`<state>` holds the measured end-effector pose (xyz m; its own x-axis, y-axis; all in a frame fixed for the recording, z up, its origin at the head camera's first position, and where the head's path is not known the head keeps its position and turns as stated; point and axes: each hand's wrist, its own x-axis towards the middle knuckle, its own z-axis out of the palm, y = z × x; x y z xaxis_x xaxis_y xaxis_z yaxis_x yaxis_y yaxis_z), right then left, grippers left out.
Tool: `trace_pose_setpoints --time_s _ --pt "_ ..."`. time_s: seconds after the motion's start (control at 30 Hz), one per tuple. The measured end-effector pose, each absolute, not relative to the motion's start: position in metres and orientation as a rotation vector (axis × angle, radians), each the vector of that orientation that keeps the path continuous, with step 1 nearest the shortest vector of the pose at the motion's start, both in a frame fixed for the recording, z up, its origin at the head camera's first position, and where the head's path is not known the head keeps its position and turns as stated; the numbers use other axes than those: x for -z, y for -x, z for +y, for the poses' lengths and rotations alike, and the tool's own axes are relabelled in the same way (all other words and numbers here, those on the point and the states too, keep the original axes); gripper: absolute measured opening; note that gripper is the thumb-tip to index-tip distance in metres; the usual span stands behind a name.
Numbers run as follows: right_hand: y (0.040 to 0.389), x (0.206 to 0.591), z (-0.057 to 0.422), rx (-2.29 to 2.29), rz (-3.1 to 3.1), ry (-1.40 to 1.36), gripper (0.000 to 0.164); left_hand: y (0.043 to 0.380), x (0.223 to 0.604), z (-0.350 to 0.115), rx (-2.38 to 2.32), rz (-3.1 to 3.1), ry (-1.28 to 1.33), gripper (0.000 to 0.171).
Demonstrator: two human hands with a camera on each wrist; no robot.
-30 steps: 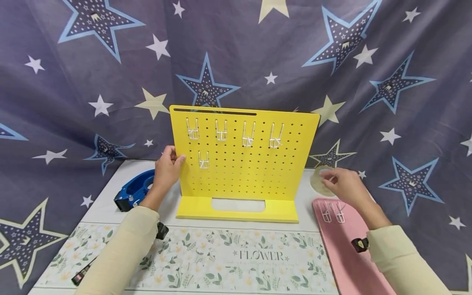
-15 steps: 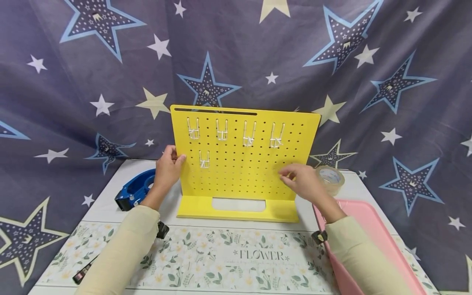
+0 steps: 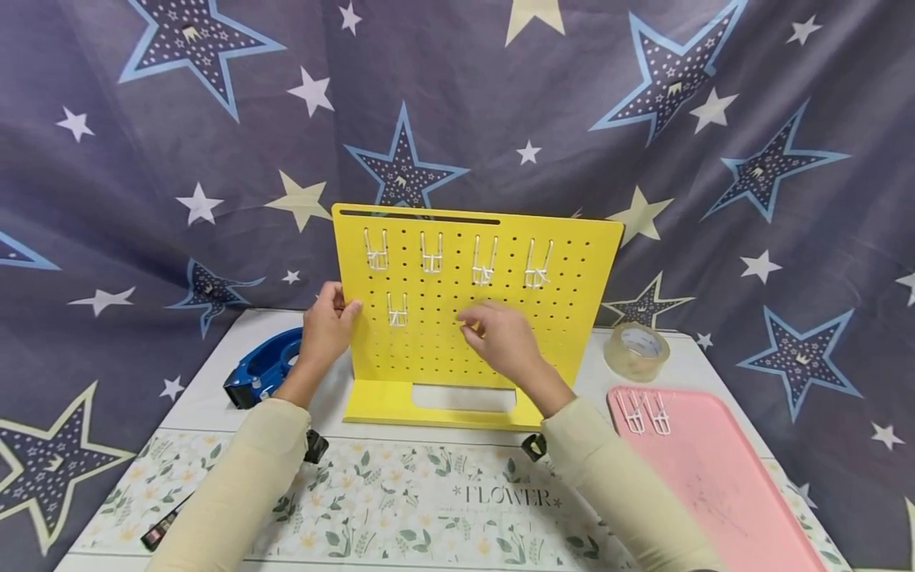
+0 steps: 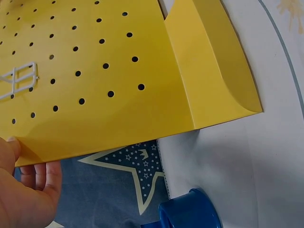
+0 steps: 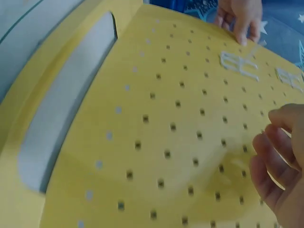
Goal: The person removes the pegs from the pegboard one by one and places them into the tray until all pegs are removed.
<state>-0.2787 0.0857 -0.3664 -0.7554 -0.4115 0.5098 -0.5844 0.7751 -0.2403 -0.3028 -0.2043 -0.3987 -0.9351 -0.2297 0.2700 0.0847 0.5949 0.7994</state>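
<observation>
A yellow pegboard (image 3: 429, 349) stands upright on its folded base. Four-sided loops of white wire hang on it as hooks: several form a top row, and one more wire hook (image 3: 397, 310) sits lower left. My left hand (image 3: 329, 326) grips the board's left edge; the left wrist view shows the thumb in front and fingers behind. My right hand (image 3: 500, 338) is before the board's middle, right of the lower hook. In the right wrist view its thumb and index fingertips (image 5: 278, 114) come close together. A tiny speck shows there, too small to identify.
On the right, a pink tray (image 3: 722, 445) bears two loose white hooks (image 3: 645, 413). Behind it stands a roll of clear tape (image 3: 636, 351). A blue tape dispenser (image 3: 260, 369) lies left of the board. A flower-print mat (image 3: 400, 508) covers the table's front.
My right hand has travelled leftward from beside the tape roll, across the board's face to its middle. The left hand keeps its grip on the edge.
</observation>
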Motion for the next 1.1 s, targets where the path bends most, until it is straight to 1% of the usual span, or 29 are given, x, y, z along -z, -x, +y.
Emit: trace_pose_setpoints --time_s 0.23,0.53,0.8,1.1 --pt "0.284 0.378 0.045 -0.489 -2.476 -0.765 0.017 0.304 0.400 -0.204 1.255 -2.490 -0.114 0.030" --pt "0.293 0.394 0.008 -0.441 -2.396 -0.704 0.019 0.304 0.399 -0.203 1.263 -2.470 -0.117 0.029" --pt "0.296 0.406 -0.011 -0.455 -2.371 -0.622 0.021 0.304 0.401 -0.203 1.249 -2.481 -0.127 0.030" --pt "0.299 0.409 -0.023 -0.471 -2.301 -0.585 0.015 0.304 0.400 -0.205 1.239 -2.477 -0.135 0.029"
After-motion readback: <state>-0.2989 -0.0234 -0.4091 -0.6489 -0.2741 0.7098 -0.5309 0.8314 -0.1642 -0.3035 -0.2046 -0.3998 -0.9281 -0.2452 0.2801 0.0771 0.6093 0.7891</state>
